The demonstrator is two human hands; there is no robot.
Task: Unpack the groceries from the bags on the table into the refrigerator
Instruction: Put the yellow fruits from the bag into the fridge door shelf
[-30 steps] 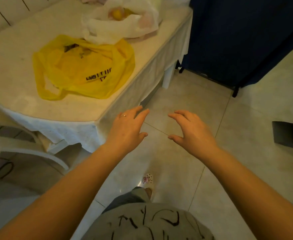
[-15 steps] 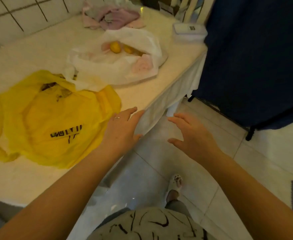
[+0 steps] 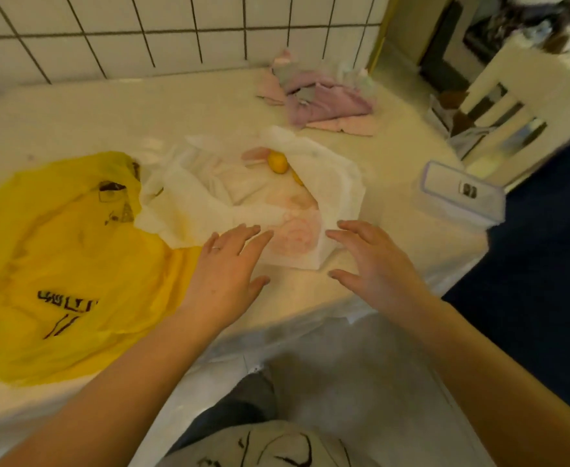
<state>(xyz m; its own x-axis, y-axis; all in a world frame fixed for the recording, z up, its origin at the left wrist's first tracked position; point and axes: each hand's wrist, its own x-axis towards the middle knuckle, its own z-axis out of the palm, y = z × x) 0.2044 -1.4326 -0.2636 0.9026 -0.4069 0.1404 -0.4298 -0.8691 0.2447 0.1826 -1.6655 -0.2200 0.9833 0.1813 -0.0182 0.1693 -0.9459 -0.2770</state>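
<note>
Both hands reach out over the table [image 3: 74,109] with nothing in them. The left hand [image 3: 224,278] has its fingers straight and a little spread, with a thin ring on one finger. The right hand [image 3: 376,264] has its fingers spread wide and a bit bent, and it holds nothing too.

The white bag [image 3: 253,197] lies just past the fingertips of both hands, and its near corner sits between them. I cannot tell if the fingertips touch it. The bag is thin, soft and crumpled, and its mouth is open. You can see pink shapes through the plastic. A round yellow fruit [image 3: 277,162] peeks out at the far side of the opening, beyond the hands.

The yellow bag [image 3: 64,257] lies flat on the table beside the left hand, on its outer side. It is wrinkled and has black marks printed on it. Its far edge tucks under the white bag.

Past the right hand, near the table edge, is a clear box [image 3: 462,193]. Far beyond both hands is a pile of pink cloth [image 3: 324,102].
</note>
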